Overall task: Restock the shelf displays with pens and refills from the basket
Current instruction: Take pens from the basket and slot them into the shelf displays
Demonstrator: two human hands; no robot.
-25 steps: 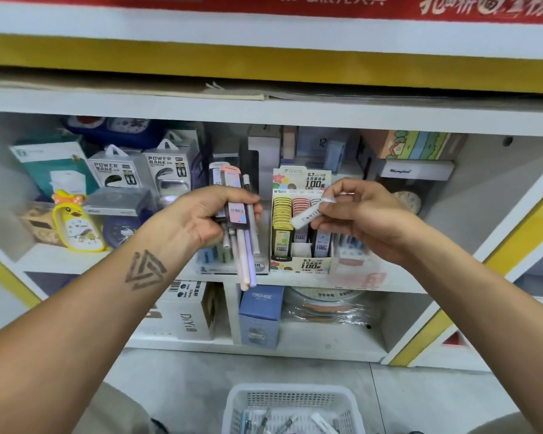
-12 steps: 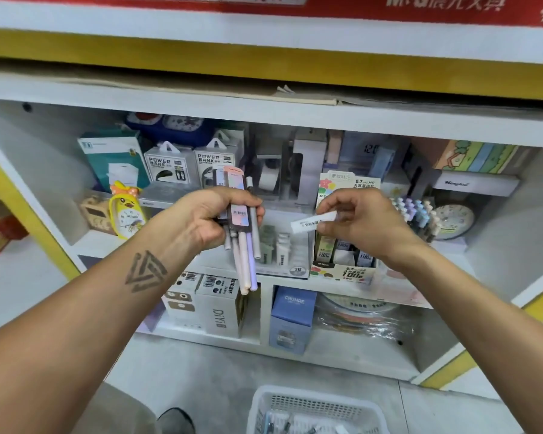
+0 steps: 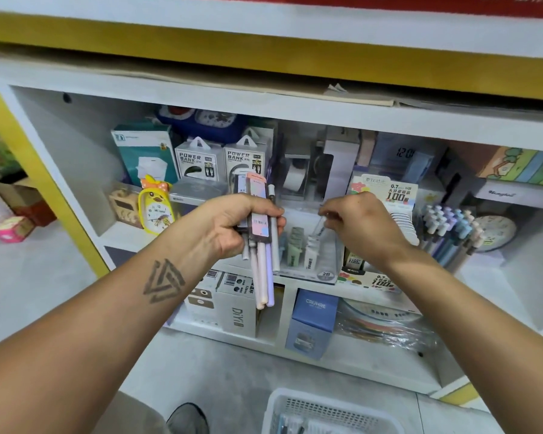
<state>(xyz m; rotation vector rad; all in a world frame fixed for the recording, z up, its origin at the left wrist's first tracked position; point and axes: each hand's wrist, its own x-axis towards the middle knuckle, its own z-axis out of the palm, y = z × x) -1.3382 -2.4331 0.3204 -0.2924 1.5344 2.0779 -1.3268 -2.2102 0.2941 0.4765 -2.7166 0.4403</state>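
Refill (image 3: 319, 225) pinched in right hand (image 3: 362, 225), going into clear tray (image 3: 333, 261) at shelf's front edge. Left hand (image 3: 232, 227) clasps pens (image 3: 265, 264). Next: seat refill upright, let go.

Left hand (image 3: 232, 223) sits dead centre, gripping a bundle of pens (image 3: 262, 245) that hangs down in front of the shelf edge. At three o'clock from it, the right hand (image 3: 364, 227) reaches over the clear refill display box (image 3: 314, 245), pinching a small refill tube (image 3: 318, 225) above it. At nine o'clock of the left hand stands the duck alarm clock (image 3: 156, 208); behind, at twelve, two power bank boxes (image 3: 220, 161) side by side. Right of the right hand, a rack of pens (image 3: 449, 230), a round clock (image 3: 496, 233) beyond. Below, at six o'clock, the basket (image 3: 329, 411) on the floor.
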